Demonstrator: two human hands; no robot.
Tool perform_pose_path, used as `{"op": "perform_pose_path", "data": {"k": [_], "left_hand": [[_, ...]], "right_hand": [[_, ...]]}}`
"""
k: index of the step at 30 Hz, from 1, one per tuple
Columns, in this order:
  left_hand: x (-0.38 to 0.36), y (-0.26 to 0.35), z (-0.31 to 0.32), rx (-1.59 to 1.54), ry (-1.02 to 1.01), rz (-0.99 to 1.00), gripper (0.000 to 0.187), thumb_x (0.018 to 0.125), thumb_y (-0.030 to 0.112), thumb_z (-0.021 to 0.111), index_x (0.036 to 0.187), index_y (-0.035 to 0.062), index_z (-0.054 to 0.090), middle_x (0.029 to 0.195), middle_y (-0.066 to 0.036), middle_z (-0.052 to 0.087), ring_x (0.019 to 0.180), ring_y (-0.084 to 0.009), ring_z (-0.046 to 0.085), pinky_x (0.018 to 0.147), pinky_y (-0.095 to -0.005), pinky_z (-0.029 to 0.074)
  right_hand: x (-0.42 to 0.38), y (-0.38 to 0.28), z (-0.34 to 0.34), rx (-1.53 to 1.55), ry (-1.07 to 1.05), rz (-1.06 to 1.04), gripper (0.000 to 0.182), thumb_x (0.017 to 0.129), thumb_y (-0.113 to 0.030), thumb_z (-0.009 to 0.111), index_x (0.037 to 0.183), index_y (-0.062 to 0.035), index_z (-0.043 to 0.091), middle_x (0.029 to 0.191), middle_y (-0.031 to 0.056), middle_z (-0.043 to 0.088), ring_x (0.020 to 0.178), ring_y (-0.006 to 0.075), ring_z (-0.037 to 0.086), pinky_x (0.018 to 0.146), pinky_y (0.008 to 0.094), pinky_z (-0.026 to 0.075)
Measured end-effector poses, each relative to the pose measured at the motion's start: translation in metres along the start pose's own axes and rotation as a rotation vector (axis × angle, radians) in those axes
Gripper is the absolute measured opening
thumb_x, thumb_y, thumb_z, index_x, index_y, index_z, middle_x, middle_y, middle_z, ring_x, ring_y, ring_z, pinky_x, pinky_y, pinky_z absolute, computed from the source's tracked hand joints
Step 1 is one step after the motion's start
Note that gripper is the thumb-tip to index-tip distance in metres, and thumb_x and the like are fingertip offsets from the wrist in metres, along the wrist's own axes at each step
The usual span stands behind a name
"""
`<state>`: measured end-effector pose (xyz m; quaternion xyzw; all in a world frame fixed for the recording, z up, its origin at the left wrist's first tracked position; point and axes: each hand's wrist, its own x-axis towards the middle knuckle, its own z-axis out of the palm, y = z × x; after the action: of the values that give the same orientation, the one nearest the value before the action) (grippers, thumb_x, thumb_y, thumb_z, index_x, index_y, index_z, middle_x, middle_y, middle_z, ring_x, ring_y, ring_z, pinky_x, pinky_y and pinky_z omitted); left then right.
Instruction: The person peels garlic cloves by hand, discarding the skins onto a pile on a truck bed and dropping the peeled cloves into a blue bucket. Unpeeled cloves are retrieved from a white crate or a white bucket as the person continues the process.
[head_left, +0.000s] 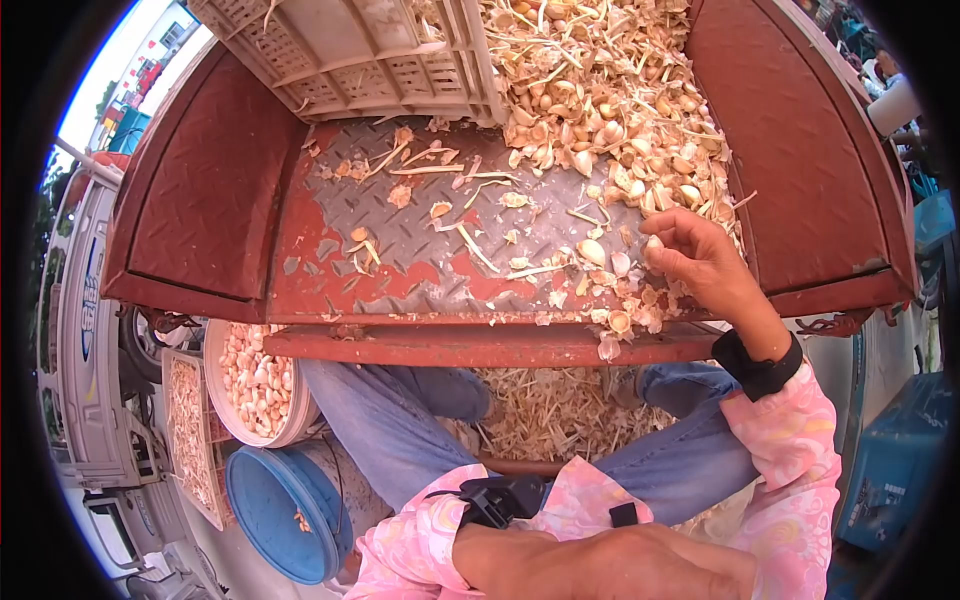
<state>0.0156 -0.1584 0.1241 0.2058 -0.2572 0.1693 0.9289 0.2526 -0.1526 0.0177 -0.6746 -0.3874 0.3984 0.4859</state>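
Note:
My right hand (697, 262) is over the near right part of the red metal truck bed (400, 270), thumb and fingers closed on a small pale garlic clove (655, 243). Just left of it a larger garlic clove (592, 252) lies among loose skins and papery bits. Beyond the hand a heap of garlic cloves (600, 110) with dry stalks and husks fills the far right. My left hand (640, 565) crosses low in front of my body at the bottom edge; its back shows but its fingers are hidden.
A white plastic crate (390, 85) stands tilted at the back left of the bed. Below left are a pail of peeled-looking cloves (300, 395), a blue bucket (265, 520) with a few cloves, and a crate of scraps (188, 420). Husks (545, 420) cover the ground between my legs.

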Motion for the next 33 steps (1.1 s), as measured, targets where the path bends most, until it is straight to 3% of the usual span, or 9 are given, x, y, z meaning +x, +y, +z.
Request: {"op": "perform_pose_path", "data": {"k": [7, 12, 16, 18, 22, 24, 26, 30, 33], "left_hand": [[0.009, 0.031, -0.023, 0.328, 0.088, -0.135, 0.017, 0.088, 0.008, 0.058, 0.094, -0.0079, 0.061, 0.087, -0.017, 0.059, 0.074, -0.0192, 0.056, 0.065, -0.0284, 0.044], [-0.035, 0.127, -0.052, 0.645, 0.803, 0.253, 0.022, 0.093, 0.008, 0.048, 0.109, -0.0061, 0.047, 0.084, -0.01, 0.044, 0.068, -0.0087, 0.04, 0.053, -0.017, 0.038], [-0.157, 0.25, -0.096, 1.45, 1.384, 0.524, 0.023, 0.092, 0.015, 0.054, 0.109, 0.0, 0.056, 0.082, -0.001, 0.054, 0.066, -0.0019, 0.045, 0.054, -0.0143, 0.036], [-0.237, 0.305, -0.119, 1.709, 1.731, 0.328, 0.025, 0.09, 0.013, 0.056, 0.11, -0.0017, 0.057, 0.089, -0.004, 0.059, 0.069, -0.0033, 0.048, 0.057, -0.0156, 0.04], [-0.254, 0.301, -0.131, 2.114, 1.905, -0.199, 0.037, 0.087, 0.005, 0.051, 0.123, -0.0047, 0.052, 0.114, -0.017, 0.059, 0.1, -0.0222, 0.057, 0.09, -0.0315, 0.043], [-0.197, 0.255, -0.123, 2.28, 1.53, 0.216, 0.028, 0.089, 0.01, 0.054, 0.113, -0.0031, 0.058, 0.106, -0.009, 0.06, 0.091, -0.0125, 0.055, 0.082, -0.0252, 0.044], [-0.124, 0.196, -0.112, 2.088, 1.257, 0.284, 0.022, 0.09, 0.009, 0.053, 0.107, -0.0025, 0.06, 0.102, -0.007, 0.059, 0.089, -0.0118, 0.054, 0.08, -0.0242, 0.044], [-0.002, 0.078, -0.119, 2.079, 0.426, -0.066, 0.018, 0.082, -0.003, 0.058, 0.099, 0.0003, 0.063, 0.097, -0.009, 0.059, 0.082, -0.0171, 0.057, 0.071, -0.0259, 0.045], [0.04, 0.01, -0.165, 2.096, 0.187, -0.156, 0.032, 0.077, -0.004, 0.059, 0.107, 0.0061, 0.059, 0.089, -0.013, 0.056, 0.082, -0.0282, 0.058, 0.069, -0.0351, 0.047]], "right_hand": [[-0.009, -0.024, -0.003, 0.301, -0.079, 0.073, 0.019, 0.085, -0.008, 0.062, 0.102, -0.0014, 0.057, 0.09, 0.0047, 0.063, 0.078, 0.009, 0.06, 0.067, 0.0223, 0.049], [-0.064, -0.068, 0.008, 0.767, -0.413, -0.326, 0.018, 0.078, 0.006, 0.065, 0.094, 0.004, 0.056, 0.094, 0.0216, 0.061, 0.083, 0.0245, 0.064, 0.073, 0.0318, 0.052], [-0.087, -0.092, 0.014, 0.957, -0.815, -0.595, 0.006, 0.077, 0.008, 0.064, 0.082, 0.0085, 0.062, 0.087, 0.0304, 0.06, 0.068, 0.0307, 0.063, 0.06, 0.0337, 0.053], [-0.103, -0.108, 0.013, 1.011, -0.721, -0.552, 0.005, 0.079, 0.002, 0.064, 0.079, 0.007, 0.065, 0.079, 0.0257, 0.061, 0.061, 0.0271, 0.061, 0.053, 0.0288, 0.05], [-0.097, -0.107, 0.012, 1.007, -0.706, -0.7, 0.003, 0.076, 0.005, 0.067, 0.075, 0.0071, 0.067, 0.084, 0.0235, 0.064, 0.069, 0.0253, 0.063, 0.06, 0.0267, 0.052], [-0.092, -0.111, 0.007, 0.961, -0.807, -0.658, 0.002, 0.075, 0.005, 0.067, 0.076, 0.007, 0.067, 0.084, 0.0233, 0.064, 0.07, 0.0256, 0.063, 0.06, 0.0272, 0.053], [-0.088, -0.11, 0.011, 0.98, -0.855, -0.678, 0.003, 0.075, 0.006, 0.067, 0.077, 0.0069, 0.067, 0.085, 0.0233, 0.065, 0.071, 0.0259, 0.063, 0.061, 0.0273, 0.053], [-0.095, -0.109, 0.013, 1.044, -0.842, -0.676, 0.004, 0.075, 0.007, 0.067, 0.079, 0.0071, 0.067, 0.087, 0.0238, 0.064, 0.07, 0.0263, 0.063, 0.061, 0.0272, 0.054], [-0.097, -0.103, 0.01, 1.067, -0.826, -0.72, 0.004, 0.076, 0.007, 0.066, 0.08, 0.0074, 0.067, 0.087, 0.0241, 0.064, 0.07, 0.0264, 0.063, 0.061, 0.027, 0.054]]}}
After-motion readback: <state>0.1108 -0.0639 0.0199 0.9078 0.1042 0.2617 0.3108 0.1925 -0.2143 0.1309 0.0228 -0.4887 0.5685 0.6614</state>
